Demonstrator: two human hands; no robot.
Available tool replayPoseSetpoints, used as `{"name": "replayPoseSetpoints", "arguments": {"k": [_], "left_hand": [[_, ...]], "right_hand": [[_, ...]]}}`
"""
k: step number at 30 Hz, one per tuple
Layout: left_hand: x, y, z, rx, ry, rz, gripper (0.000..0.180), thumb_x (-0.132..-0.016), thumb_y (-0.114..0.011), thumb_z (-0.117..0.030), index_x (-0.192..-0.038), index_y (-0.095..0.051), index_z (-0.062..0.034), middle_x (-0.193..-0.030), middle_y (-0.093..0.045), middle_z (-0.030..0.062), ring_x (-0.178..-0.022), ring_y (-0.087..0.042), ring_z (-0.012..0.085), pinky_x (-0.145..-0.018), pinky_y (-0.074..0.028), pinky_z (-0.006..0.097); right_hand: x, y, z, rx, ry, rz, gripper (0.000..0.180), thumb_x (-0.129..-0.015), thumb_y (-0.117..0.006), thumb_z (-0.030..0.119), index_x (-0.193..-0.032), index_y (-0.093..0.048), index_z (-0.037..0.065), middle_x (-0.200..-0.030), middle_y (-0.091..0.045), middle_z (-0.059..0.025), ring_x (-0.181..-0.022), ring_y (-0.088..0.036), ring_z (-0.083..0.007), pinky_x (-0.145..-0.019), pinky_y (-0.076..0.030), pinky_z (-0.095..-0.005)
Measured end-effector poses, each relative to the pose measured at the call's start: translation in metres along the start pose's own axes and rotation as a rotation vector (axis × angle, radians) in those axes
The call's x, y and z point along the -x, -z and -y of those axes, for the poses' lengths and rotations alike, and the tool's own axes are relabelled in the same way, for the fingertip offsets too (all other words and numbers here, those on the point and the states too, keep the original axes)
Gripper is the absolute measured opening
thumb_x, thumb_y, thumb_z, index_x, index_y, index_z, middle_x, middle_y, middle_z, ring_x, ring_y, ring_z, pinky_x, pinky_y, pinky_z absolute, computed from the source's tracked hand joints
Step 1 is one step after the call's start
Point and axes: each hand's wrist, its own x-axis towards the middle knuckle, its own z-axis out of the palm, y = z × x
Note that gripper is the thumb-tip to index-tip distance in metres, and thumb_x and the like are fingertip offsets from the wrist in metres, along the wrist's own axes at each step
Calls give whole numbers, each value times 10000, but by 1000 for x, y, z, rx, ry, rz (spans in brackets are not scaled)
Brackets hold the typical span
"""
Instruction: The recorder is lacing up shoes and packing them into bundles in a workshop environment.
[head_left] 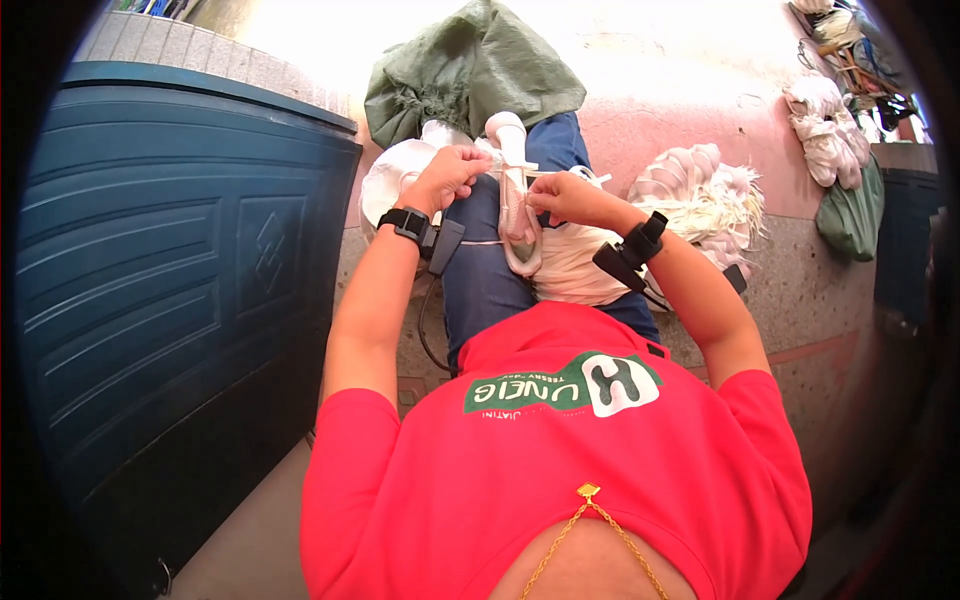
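Observation:
On my blue-jeaned legs lies a pale pink slipper-like shoe (pixel 518 225), long and narrow, with its pointed opening toward me. A rounded, pale knob (pixel 506 126) stands at its far end. My left hand (pixel 447 180) is closed in a pinch just left of the shoe, at a thin white cord (pixel 530 168) that crosses its far part. To the right, my right hand (pixel 570 196) pinches close against the shoe's side. The fingertips hide what it holds. Another thin band runs across my leg to the shoe's left.
Beyond my knees sits a green woven sack (pixel 475 75). A white rounded item (pixel 392 185) lies left of my leg. Bundled pink shoes with cream strands (pixel 700 195) lie at right; more bundles (pixel 828 130) hang farther right. A blue panelled door (pixel 180 260) borders my left.

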Motion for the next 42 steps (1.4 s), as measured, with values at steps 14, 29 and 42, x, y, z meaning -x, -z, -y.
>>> {"name": "replayPoseSetpoints", "arguments": {"k": [14, 29, 42], "left_hand": [[-10, -3, 12, 183, 41, 269, 99, -841, -540, -199, -832, -544, -100, -687, -472, -46, -595, -446, 43, -439, -345, 165], [-21, -34, -28, -240, -18, -167, 391, -744, -636, -348, -897, -546, 0, -797, -514, 81, -590, -461, 124, -390, -311, 235], [-36, -17, -15, 5, -66, -185, 234, -710, -679, -227, -682, -572, -20, -536, -447, 23, -396, -360, 96, -328, -252, 242]], "right_hand": [[28, -10, 12, 576, 204, 198, 160, -769, -517, 173, -754, -556, 19, -688, -557, -196, -658, -531, -384, -594, -419, -416], [43, -11, 38, 687, 277, 326, 122, -737, -524, 143, -718, -558, 28, -658, -546, -183, -643, -538, -349, -588, -413, -405], [106, 51, 158, 506, 534, -83, 127, -783, -488, 63, -848, -595, 42, -747, -595, -93, -701, -564, -178, -665, -443, -303]]}}
